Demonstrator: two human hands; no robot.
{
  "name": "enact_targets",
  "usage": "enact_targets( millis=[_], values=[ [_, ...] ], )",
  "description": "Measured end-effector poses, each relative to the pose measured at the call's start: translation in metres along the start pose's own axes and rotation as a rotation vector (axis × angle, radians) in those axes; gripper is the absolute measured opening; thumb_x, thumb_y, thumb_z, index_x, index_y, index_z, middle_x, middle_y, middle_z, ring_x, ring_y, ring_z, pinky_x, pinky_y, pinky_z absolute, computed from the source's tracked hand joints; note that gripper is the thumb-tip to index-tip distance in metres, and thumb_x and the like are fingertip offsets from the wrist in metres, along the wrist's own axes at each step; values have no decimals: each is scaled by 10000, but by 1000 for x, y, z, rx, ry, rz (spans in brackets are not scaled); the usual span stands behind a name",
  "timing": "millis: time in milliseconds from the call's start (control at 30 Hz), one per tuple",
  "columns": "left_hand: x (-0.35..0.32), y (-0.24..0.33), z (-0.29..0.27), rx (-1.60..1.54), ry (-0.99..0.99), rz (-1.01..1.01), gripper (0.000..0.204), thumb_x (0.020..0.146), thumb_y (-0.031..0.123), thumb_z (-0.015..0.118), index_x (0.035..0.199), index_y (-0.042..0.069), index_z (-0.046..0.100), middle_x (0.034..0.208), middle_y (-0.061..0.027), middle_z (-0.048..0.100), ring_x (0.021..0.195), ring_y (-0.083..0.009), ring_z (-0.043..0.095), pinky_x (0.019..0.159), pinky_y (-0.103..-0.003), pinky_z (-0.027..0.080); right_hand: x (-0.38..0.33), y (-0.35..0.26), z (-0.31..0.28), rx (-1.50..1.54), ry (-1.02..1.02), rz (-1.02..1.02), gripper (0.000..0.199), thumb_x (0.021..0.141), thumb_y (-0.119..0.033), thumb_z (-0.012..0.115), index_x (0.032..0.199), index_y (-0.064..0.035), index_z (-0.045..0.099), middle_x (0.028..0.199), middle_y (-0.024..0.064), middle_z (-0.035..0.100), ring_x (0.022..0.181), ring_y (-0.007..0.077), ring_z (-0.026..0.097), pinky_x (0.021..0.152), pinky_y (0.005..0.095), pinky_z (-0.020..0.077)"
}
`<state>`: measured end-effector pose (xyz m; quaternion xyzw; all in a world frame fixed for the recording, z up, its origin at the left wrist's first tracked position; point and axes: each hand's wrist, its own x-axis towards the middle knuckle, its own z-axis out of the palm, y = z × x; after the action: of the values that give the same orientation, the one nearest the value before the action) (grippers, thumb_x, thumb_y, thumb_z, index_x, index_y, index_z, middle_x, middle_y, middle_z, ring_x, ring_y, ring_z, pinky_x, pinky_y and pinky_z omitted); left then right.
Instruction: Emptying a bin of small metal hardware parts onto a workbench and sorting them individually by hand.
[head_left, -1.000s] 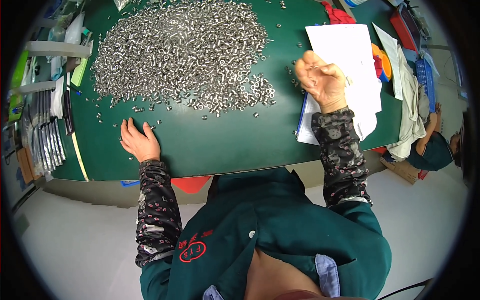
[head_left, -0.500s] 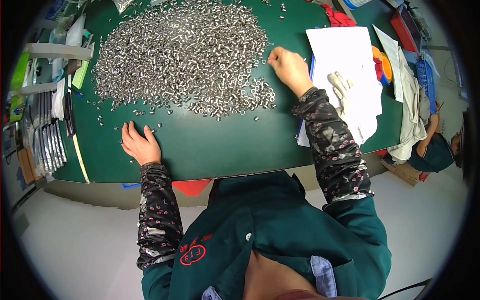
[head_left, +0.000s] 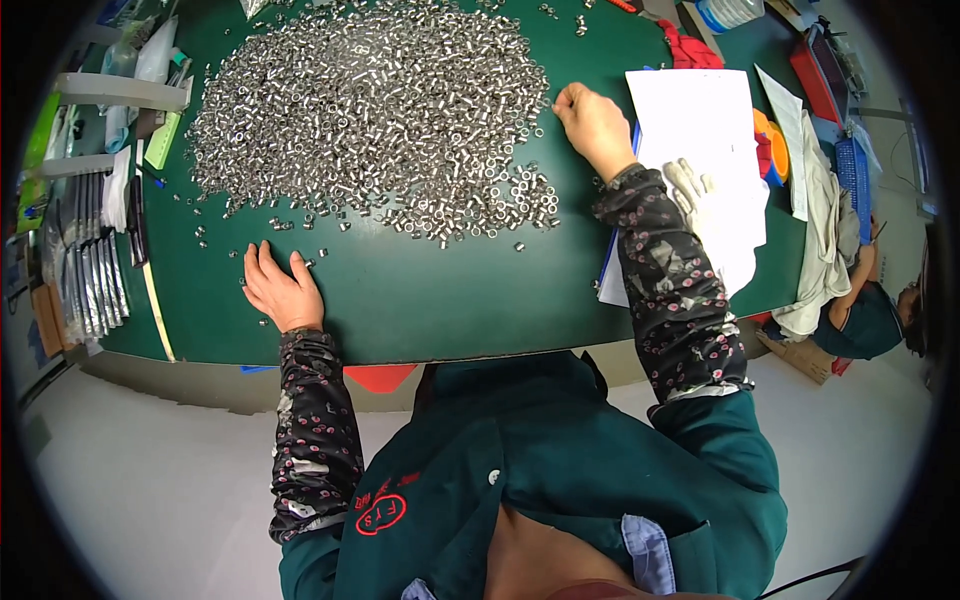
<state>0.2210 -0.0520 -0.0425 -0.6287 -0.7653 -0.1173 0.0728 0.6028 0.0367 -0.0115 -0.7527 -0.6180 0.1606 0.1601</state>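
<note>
A wide heap of small shiny metal rings (head_left: 370, 110) covers the far middle of the green table. My left hand (head_left: 284, 288) rests flat on the tabletop in front of the heap, fingers spread, with a few loose rings around it. Beyond the heap's right edge, my right hand (head_left: 597, 124) is closed, thumb and fingertips pinched together and pointing left at the rings. Whatever lies in that pinch is too small or hidden to name. A smaller cluster of rings (head_left: 525, 200) sits nearer to me, left of my right forearm.
White paper sheets (head_left: 690, 110) lie to the right, a pale glove (head_left: 690, 190) on them. Beyond are an orange container (head_left: 772, 145) and a blue basket (head_left: 852, 190). Bagged rods (head_left: 95, 290) line the left edge. Another person (head_left: 865, 315) is at the far right.
The whole view has shifted slightly. My right hand stays pinched beside the heap's right edge, and the cluster of rings near it looks a little more spread out. My left hand has not moved.
</note>
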Motion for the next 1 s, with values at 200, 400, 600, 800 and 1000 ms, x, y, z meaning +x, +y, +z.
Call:
enact_targets(
  millis=[200,400,600,800,1000],
  values=[
    [0,0,-1,17,-14,-12,414,816,272,450,1166,58,400,1229,-100,362,1157,-251,313,970,-426,188,-20,20,-26,1419,-398,197,120,735,-110,529,819,-37,485,688,79,542,468,103,385,335,166,240],
    [0,-1,2,4,-10,3,415,817,270,449,1165,52,398,1234,-102,356,1160,-250,309,971,-428,185,-18,15,-19,1768,-379,172,133,690,-33,377,786,-15,468,756,156,517,436,102,372,314,177,240],
    [1,-1,1,8,-6,5,413,820,270,446,1167,52,396,1238,-102,354,1159,-249,310,972,-425,184,-16,0,-1,350,-85,196,196,714,-208,594,832,-53,572,635,71,584,587,193,567,580,306,438],
    [-1,-4,3,-32,-30,-14,443,807,283,456,1184,64,377,1258,-94,325,1188,-244,274,966,-475,171,-17,-20,10,46,56,111,213,697,-251,627,773,-60,571,656,109,591,689,292,578,617,373,436],
    [0,-5,4,-41,-31,-22,443,804,288,459,1180,67,382,1259,-89,325,1190,-242,270,965,-479,169,-25,6,-30,1105,-265,182,95,752,-123,531,790,-37,516,640,51,546,452,88,434,389,205,318]
  ],
)
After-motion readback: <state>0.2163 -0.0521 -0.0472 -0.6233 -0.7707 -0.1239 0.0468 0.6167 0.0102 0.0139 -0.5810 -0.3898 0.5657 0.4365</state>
